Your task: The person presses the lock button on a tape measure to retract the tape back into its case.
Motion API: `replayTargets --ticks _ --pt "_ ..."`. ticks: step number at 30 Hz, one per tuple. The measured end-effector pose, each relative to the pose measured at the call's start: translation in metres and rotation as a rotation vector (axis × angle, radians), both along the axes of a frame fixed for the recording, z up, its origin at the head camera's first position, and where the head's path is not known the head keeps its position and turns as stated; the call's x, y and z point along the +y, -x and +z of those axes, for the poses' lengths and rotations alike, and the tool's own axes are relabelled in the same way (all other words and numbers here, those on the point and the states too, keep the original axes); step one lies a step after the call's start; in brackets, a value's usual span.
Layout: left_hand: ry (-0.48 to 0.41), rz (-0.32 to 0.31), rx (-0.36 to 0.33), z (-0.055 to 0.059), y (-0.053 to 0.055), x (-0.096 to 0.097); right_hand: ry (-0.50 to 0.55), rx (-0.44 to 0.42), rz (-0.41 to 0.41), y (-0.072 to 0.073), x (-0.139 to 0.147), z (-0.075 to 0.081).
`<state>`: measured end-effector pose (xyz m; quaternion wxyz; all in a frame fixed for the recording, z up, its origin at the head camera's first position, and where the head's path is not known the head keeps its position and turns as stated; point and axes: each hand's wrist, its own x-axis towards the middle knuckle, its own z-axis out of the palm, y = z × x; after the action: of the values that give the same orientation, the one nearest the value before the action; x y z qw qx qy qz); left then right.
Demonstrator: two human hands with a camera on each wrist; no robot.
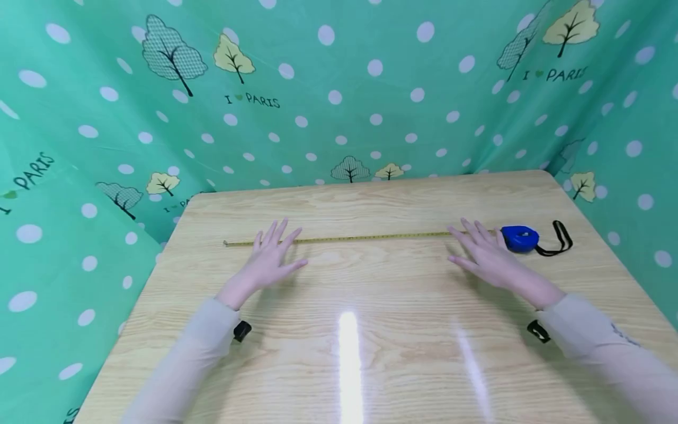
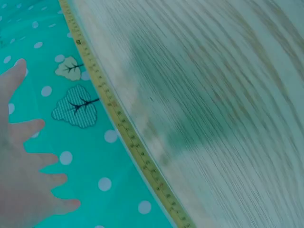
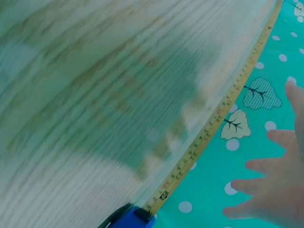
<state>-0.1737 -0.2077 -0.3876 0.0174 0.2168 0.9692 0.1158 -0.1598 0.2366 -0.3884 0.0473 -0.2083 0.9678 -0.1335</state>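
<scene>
A yellow tape measure blade (image 1: 371, 237) stretches from left to right across the wooden table. Its metal end hook (image 1: 226, 243) is at the left, and its blue case (image 1: 521, 239) with a black wrist strap (image 1: 556, 250) lies at the right. My left hand (image 1: 269, 262) is spread near the hook end, holding nothing. Close to the case, my right hand (image 1: 489, 257) also has its fingers spread and grips nothing; it hides part of the blade. Both wrist views show the blade's printed marks, with the left hand (image 2: 28, 185) and right hand (image 3: 275, 190) apart from it.
A green polka-dot cloth (image 1: 376, 94) printed with trees hangs behind the table and along both sides. Bright light reflections streak the wooden table top (image 1: 402, 353). A small black device (image 1: 242, 331) sits at the left wrist, another (image 1: 538, 331) at the right.
</scene>
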Motion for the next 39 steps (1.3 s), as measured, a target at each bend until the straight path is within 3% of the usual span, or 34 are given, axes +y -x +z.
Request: replayTargets --ticks 9,20,39 --pt "-0.057 0.024 -0.020 -0.003 0.001 -0.023 0.004 -0.009 -0.012 0.006 0.017 0.000" --pt "-0.060 0.074 -0.014 -0.022 0.004 -0.055 -0.010 0.020 -0.038 0.013 0.043 -0.006" --pt "-0.110 0.191 -0.038 -0.030 0.013 -0.095 -0.020 -0.024 -0.078 0.035 0.082 -0.014"
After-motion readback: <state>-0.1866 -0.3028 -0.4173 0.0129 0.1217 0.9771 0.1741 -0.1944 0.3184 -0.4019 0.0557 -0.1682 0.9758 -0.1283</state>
